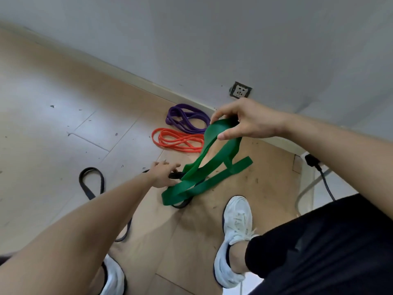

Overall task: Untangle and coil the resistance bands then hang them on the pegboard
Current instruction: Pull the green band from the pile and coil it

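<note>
On the floor at the left lies a black band (91,183), looped, running under the person's left arm. The left hand (162,174), fingers spread, reaches down onto it, probably pinning it so the tangle can part. To the right, the right hand (244,122) pinches the green band (204,167) and lifts it clear. It is wide, flat, twisted, its lower loops resting on the floor.

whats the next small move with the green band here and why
Probably lift the right hand higher while the left hand pins the black band. The green band hangs from the right fingers, but its lower loops lie across the black band on the floor.
</note>
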A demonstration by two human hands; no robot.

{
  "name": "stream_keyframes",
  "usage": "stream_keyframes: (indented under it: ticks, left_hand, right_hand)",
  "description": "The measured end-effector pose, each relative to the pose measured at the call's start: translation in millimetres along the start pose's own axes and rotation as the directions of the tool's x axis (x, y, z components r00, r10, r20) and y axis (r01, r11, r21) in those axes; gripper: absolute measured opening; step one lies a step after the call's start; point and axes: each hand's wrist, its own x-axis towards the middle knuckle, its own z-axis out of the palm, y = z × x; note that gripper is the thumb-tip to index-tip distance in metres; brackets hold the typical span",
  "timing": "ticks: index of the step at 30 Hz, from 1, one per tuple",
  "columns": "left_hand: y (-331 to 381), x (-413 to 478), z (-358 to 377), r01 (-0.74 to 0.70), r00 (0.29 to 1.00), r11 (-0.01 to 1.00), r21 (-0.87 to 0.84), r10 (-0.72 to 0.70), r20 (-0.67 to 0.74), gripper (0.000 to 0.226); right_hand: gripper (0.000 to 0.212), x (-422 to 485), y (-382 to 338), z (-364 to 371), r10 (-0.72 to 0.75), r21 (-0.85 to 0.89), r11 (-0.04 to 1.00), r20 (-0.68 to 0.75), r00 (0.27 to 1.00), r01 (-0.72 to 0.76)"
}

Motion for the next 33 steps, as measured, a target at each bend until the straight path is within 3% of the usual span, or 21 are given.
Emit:
stream_keyframes:
  ticks: [3,6,14,17,20,22,28,33]
  left_hand:
    - [-1,3,6,0.008,0.996,0.999,-0.043,-0.004,0.093,0.038]
    - [-3,-5,-1,0.022,0.989,0.979,-0.202,0.008,0.148,0.028]
    - [1,-54,-106,-0.04,0.981,0.992,-0.123,0.016,-0.195,0.035]
    - [3,-80,-133,-0.117,0.966,0.957,-0.265,0.048,-0.256,0.033]
    - [7,-104,-154,-0.213,0.933,0.77,-0.602,-0.023,-0.359,0.033]
    - [8,-116,-169,-0.308,0.89,0.616,-0.725,-0.083,-0.449,0.031]
    - [8,-146,-203,-0.483,0.814,0.343,-0.806,-0.163,-0.558,0.017]
    - [8,-166,-224,-0.57,0.78,0.166,-0.805,-0.201,-0.593,0.015]
  right_hand:
    - [0.03,1,8,0,0.024,0.006,1.0,-0.02,1.0,-0.024]
    - [0.031,4,14,2,0.049,-0.026,0.998,-0.042,0.998,-0.051]
    - [0.035,15,16,25,0.133,-0.273,0.954,0.031,0.991,-0.119]
    - [0.034,19,12,24,0.176,-0.303,0.94,0.033,0.984,-0.158]
    - [0.035,23,6,23,0.194,-0.315,0.933,0.031,0.981,-0.174]
    - [0.037,25,1,25,0.194,-0.319,0.932,0.036,0.98,-0.173]
    - [0.037,30,-10,26,0.2,-0.324,0.926,-0.006,0.98,-0.191]
    - [0.032,31,-22,24,0.187,-0.202,0.959,-0.071,0.98,-0.198]
